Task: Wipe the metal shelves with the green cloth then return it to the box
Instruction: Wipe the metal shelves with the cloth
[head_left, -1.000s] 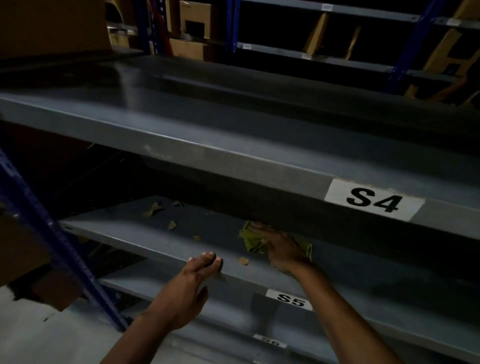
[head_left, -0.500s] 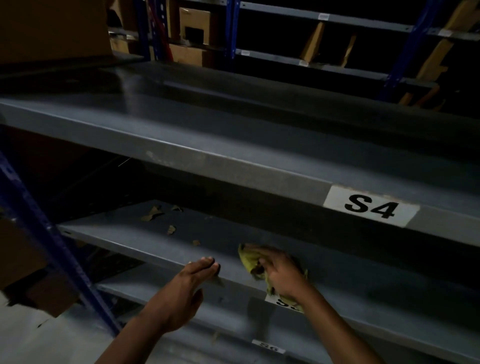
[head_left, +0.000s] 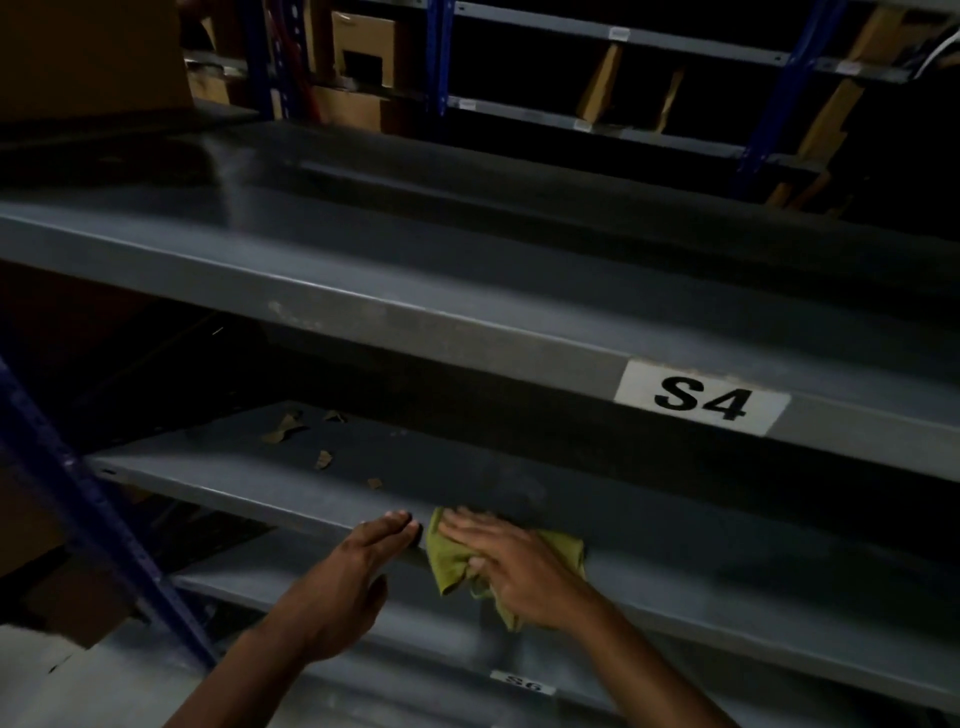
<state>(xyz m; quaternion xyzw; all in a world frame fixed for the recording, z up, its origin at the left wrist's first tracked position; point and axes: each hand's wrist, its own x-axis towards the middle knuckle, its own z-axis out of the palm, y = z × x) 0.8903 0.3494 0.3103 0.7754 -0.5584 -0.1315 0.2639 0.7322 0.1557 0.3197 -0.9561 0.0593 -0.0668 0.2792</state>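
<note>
The crumpled green cloth (head_left: 457, 564) is pressed against the front lip of the grey metal shelf (head_left: 249, 486) by the right hand (head_left: 511, 569), whose fingers are laid nearly straight over the fabric while the thumb is tucked into a fold, so the grip is loose rather than clenched. Compared with half a second earlier, the cloth has been drawn outward to the very edge, and part of it is now draped down over the lip, where the white label seen a second ago is hidden. The left hand (head_left: 343, 587) is held open just at 9 o'clock of the cloth, its straight fingertips (head_left: 400, 522) touching the shelf edge; nothing is held in it, and its place has barely altered since the earlier frames. Small brown scraps of debris (head_left: 283, 427) are left lying on the shelf surface toward 10 o'clock of the hands, unchanged in position. The upper grey shelf bearing the white S4 label (head_left: 701, 399) is seen at 1 o'clock, and a lower shelf with a blurred white label (head_left: 522, 683) appears at 6 o'clock. A blue steel upright (head_left: 98, 525) is seen at 9 o'clock.
</note>
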